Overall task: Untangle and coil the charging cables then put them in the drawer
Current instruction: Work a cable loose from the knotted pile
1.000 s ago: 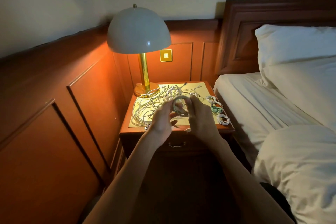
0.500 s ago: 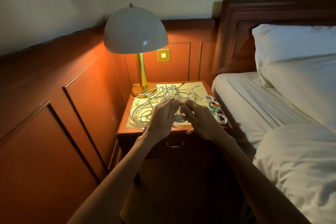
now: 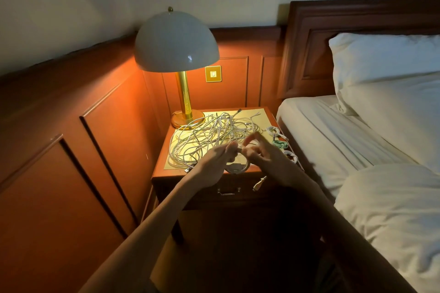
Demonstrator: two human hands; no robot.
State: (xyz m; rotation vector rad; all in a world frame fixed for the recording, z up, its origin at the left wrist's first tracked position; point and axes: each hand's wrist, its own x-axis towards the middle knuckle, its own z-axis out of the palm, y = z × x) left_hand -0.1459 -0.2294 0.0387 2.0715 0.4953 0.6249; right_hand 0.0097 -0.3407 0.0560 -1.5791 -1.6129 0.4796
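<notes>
**One cable nearly coiled, a tangle left to sort**

The left hand [image 3: 214, 165] pinched the top of a small coil [image 3: 237, 167] of pale cable, held just above the front edge of the counter [image 3: 164, 175]. The right hand [image 3: 270, 159] was close against it on the other side, its fingers curled at the same coil. Motion blur hid exactly how they gripped. The cable's plug [image 3: 259, 184] hung free below the right hand, so the step in hand looked like finishing one coil, with the tail not yet wrapped or tucked.

Behind the hands a loose tangle of cables [image 3: 204, 140] covered most of the counter top, reaching the lamp [image 3: 177, 43] base. Three finished coils [image 3: 281, 144] lay in a row along the right edge, beside the bed [image 3: 333, 131]. The drawer [image 3: 228, 191] under the top appeared closed.

The next move probably called for winding the hanging end around the loops so that they held, then setting the coil beside the others. Most of the task remained, including opening the drawer.
</notes>
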